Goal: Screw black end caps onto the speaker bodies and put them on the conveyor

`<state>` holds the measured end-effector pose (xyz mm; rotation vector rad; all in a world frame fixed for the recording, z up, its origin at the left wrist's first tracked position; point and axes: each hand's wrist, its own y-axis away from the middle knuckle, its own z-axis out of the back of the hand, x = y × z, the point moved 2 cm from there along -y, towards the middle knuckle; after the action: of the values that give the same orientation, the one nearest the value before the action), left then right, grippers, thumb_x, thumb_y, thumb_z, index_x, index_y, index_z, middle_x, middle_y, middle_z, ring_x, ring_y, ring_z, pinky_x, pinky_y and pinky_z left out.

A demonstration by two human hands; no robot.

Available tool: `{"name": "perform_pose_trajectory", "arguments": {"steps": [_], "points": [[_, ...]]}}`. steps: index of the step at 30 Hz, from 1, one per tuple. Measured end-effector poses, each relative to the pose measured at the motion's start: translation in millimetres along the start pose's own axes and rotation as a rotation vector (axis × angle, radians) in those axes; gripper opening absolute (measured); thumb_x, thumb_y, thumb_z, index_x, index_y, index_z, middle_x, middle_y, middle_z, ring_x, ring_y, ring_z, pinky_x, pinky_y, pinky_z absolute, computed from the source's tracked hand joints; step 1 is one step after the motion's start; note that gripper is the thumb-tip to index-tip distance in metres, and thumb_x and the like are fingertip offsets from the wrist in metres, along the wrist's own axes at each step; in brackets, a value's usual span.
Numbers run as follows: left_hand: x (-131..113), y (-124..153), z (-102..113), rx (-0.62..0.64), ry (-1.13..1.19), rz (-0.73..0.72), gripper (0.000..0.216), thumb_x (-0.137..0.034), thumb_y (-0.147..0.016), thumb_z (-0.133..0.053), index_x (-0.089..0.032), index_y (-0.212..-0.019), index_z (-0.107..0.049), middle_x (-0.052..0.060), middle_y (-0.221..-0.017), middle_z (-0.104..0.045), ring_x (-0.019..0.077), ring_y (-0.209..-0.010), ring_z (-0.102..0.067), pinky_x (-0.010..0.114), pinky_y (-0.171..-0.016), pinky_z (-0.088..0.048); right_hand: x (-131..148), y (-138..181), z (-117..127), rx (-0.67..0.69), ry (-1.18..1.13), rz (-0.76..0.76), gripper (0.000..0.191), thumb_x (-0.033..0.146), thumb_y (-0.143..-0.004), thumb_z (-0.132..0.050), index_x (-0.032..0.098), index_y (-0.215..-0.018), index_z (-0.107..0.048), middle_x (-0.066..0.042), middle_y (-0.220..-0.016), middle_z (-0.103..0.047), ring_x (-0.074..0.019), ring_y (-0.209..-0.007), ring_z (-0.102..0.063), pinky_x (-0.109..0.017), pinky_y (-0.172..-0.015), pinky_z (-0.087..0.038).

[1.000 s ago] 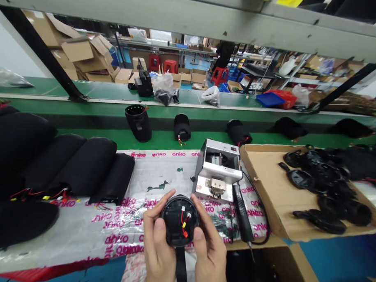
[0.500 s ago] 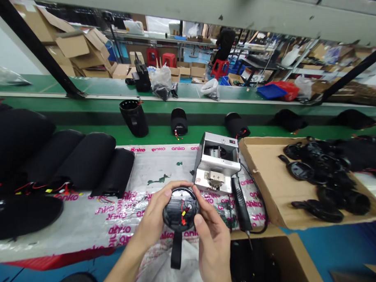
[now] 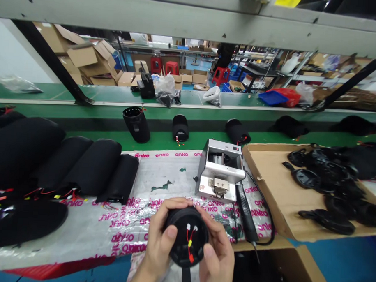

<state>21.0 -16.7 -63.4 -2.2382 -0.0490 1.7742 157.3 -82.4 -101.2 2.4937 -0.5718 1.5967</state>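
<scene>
A round black cylindrical unit (image 3: 184,235) with red and yellow wires and white connectors on its open end is held low at the front centre. My left hand (image 3: 158,243) wraps its left side, thumb on the end face. My right hand (image 3: 218,251) grips the right side, thumb near the wires. A black strap hangs below the unit. Just beyond stands a small silver metal machine (image 3: 220,170) with a black handheld tool (image 3: 245,215) and its cable beside it.
Several black fabric-covered cylinders (image 3: 82,166) lie in a row on the left of the plastic-wrapped bench. A cardboard tray (image 3: 275,193) of black round parts sits at the right. More black units stand on the green conveyor (image 3: 163,140) behind. An open box is below at the front right.
The unit has come lower and nearer to me, and its wired end now faces up more. Both hands have kept hold of it.
</scene>
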Motion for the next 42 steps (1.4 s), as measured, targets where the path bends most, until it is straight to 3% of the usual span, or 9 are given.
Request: {"name": "perform_pose_trajectory", "arguments": {"steps": [5, 12, 18, 22, 28, 30, 33, 37, 42], "points": [[-4, 6, 0, 0.039, -0.029, -0.082, 0.035, -0.057, -0.107, -0.061, -0.029, -0.119, -0.080, 0.004, -0.121, -0.082, 0.0256, -0.120, -0.074, 0.036, -0.110, -0.057, 1, 18, -5, -0.090, 0.033, 0.052, 0.039, 0.054, -0.099, -0.076, 0.028, -0.128, -0.079, -0.012, -0.149, -0.073, -0.0325, -0.144, -0.068, -0.050, -0.122, -0.058], [-13, 17, 11, 0.040, -0.240, 0.243, 0.047, -0.044, -0.118, -0.039, -0.031, -0.151, -0.069, 0.003, -0.164, -0.064, 0.0261, -0.157, -0.054, 0.038, -0.134, -0.035, 17, 12, -19, -0.149, 0.048, -0.084, 0.040, 0.047, -0.096, -0.083, 0.030, -0.133, -0.081, -0.012, -0.152, -0.072, -0.0307, -0.145, -0.068, -0.048, -0.124, -0.056], [-8, -23, 15, 0.227, -0.053, 0.215, 0.045, -0.054, -0.114, -0.042, -0.023, -0.128, -0.072, 0.010, -0.142, -0.075, 0.0319, -0.137, -0.066, 0.043, -0.119, -0.048, 37, -6, -16, -0.103, 0.177, -0.171, 0.041, 0.048, -0.096, -0.083, 0.031, -0.133, -0.083, -0.011, -0.151, -0.072, -0.0322, -0.147, -0.066, -0.052, -0.131, -0.049], [-3, -58, 16, 0.459, 0.037, 0.231, 0.037, -0.058, -0.109, -0.055, -0.022, -0.111, -0.064, 0.012, -0.133, -0.075, 0.0303, -0.118, -0.069, 0.042, -0.107, -0.051, 34, -21, -7, 0.014, 0.229, -0.165, 0.039, 0.046, -0.099, -0.079, 0.031, -0.135, -0.081, -0.010, -0.173, -0.050, -0.0340, -0.162, -0.049, -0.054, -0.135, -0.042], [-9, -71, 14, 0.548, 0.016, 0.330, 0.043, -0.049, -0.112, -0.045, -0.018, -0.121, -0.072, 0.014, -0.131, -0.076, 0.0329, -0.123, -0.068, 0.041, -0.110, -0.048, 46, -38, -3, 0.089, 0.395, -0.119, 0.037, 0.053, -0.099, -0.075, 0.029, -0.127, -0.080, -0.012, -0.175, -0.048, -0.0362, -0.159, -0.052, -0.060, -0.133, -0.042], [-13, -72, 14, 0.582, -0.035, 0.324, 0.048, -0.046, -0.112, -0.041, -0.017, -0.123, -0.078, 0.014, -0.131, -0.078, 0.0337, -0.124, -0.069, 0.041, -0.113, -0.046, 64, -55, 12, 0.015, 0.563, -0.010, 0.040, 0.062, -0.098, -0.070, 0.025, -0.109, -0.082, -0.013, -0.157, -0.066, -0.0338, -0.142, -0.067, -0.052, -0.123, -0.054], [-16, -74, 12, 0.603, -0.070, 0.297, 0.051, -0.044, -0.112, -0.039, -0.017, -0.120, -0.082, 0.012, -0.127, -0.080, 0.0333, -0.121, -0.071, 0.038, -0.110, -0.047, 86, -90, 58, -0.202, 0.784, 0.054, 0.048, 0.067, -0.098, -0.061, 0.021, -0.092, -0.074, -0.012, -0.098, -0.078, -0.0286, -0.100, -0.076, -0.044, -0.097, -0.061], [-16, -76, 10, 0.603, -0.030, 0.287, 0.051, -0.046, -0.111, -0.041, -0.016, -0.114, -0.082, 0.012, -0.117, -0.082, 0.0308, -0.107, -0.073, 0.035, -0.098, -0.051, 81, -128, 115, -0.224, 0.952, -0.099, 0.037, 0.043, -0.073, -0.086, 0.020, -0.100, -0.075, -0.008, -0.088, -0.073, -0.0261, -0.081, -0.067, -0.039, -0.082, -0.052], [-16, -75, 9, 0.597, -0.061, 0.252, 0.052, -0.041, -0.111, -0.038, -0.016, -0.115, -0.083, 0.013, -0.121, -0.082, 0.0324, -0.114, -0.074, 0.036, -0.104, -0.048, 77, -136, 133, -0.092, 0.913, -0.243, 0.041, 0.037, -0.063, -0.093, 0.019, -0.095, -0.076, -0.008, -0.079, -0.076, -0.0273, -0.076, -0.069, -0.038, -0.076, -0.054]]}}
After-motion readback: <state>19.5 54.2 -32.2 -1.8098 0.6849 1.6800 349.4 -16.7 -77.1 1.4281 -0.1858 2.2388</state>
